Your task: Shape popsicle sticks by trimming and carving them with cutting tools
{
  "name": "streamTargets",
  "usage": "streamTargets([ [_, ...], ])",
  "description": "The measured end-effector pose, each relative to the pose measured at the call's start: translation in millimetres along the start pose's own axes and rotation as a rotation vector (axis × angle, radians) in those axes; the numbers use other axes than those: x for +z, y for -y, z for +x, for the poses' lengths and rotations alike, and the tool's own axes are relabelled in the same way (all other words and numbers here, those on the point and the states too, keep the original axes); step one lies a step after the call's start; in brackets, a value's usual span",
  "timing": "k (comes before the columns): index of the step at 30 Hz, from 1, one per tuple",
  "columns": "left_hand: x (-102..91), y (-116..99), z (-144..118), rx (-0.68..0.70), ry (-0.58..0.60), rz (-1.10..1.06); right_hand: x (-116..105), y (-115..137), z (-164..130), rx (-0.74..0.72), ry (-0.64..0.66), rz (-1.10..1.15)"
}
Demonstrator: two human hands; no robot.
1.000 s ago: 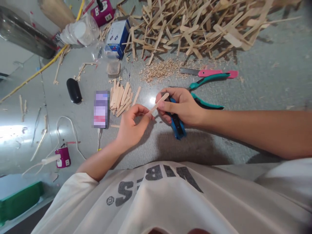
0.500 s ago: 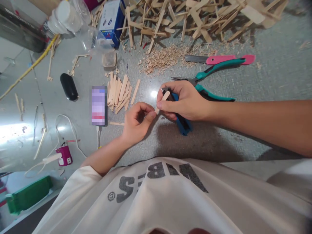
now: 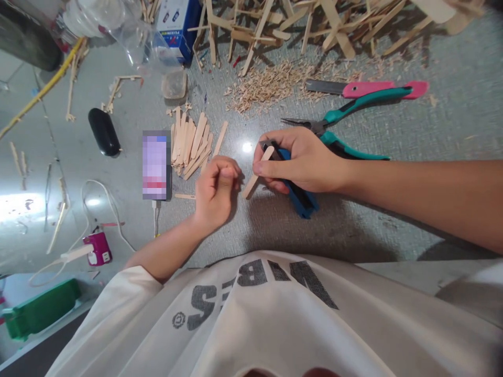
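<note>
In my right hand [image 3: 296, 159] a craft stick [image 3: 257, 175] is pinched under the thumb, slanting down to the left. The same hand grips a blue and black hand tool [image 3: 302, 199] with a metal end; my fingers cover much of it, so its kind is unclear. My left hand [image 3: 216, 193] rests apart from that stick, fingers curled in and thumb against them, with nothing visible in them. Just beyond it lies a pile of craft sticks [image 3: 188, 141]. Another craft stick [image 3: 184, 197] sticks out to the left of this hand.
Teal-handled pliers [image 3: 330, 123] and a pink-handled knife [image 3: 367, 89] lie beyond my right hand. Farther back are wood chips [image 3: 267, 86] and a heap of joined sticks [image 3: 334, 26]. Left stand a phone [image 3: 156, 165], a black case [image 3: 104, 132] and a blue box [image 3: 178, 31].
My left hand has let go of the craft stick's lower end and drawn back left, its fingers curling in. My right hand still holds stick and tool. The view has shifted slightly.
</note>
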State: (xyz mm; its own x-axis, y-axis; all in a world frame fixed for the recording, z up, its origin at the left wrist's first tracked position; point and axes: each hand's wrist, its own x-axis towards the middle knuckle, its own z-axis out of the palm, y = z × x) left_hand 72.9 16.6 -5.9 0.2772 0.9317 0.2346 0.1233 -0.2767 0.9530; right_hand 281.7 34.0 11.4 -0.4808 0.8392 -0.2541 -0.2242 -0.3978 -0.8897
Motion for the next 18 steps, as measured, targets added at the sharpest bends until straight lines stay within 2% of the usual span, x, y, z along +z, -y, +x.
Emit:
streamTargets([
  [2, 2.1, 1.7, -3.3, -0.061, -0.080, -0.044, 0.2, 0.2, 0.2, 0.009, -0.004, 0.028],
  [5, 2.1, 5.0, -9.7, -0.040, -0.148, -0.036, 0.0, 0.1, 0.2, 0.004, -0.008, 0.029],
  [7, 0.0, 5.7, -13.1, 0.007, -0.097, -0.020, -0.4, 0.1, 0.3, -0.014, -0.016, 0.021],
  [9, -2.5, 3.9, -14.3, 0.033, 0.003, 0.014, -1.0, 0.1, 0.4, -0.035, -0.019, 0.016],
  [11, -4.0, -0.1, -13.3, 0.080, 0.063, 0.108, -1.6, 0.2, 0.4, -0.058, -0.017, 0.016],
  [14, -3.4, -7.4, -9.9, 0.164, 0.078, 0.313, -1.5, 0.1, 0.2, -0.088, -0.010, 0.017],
  [18, -2.6, -12.8, -8.6, 0.112, 0.081, 0.359, 1.5, 0.8, -0.2, -0.074, -0.082, -0.025],
])
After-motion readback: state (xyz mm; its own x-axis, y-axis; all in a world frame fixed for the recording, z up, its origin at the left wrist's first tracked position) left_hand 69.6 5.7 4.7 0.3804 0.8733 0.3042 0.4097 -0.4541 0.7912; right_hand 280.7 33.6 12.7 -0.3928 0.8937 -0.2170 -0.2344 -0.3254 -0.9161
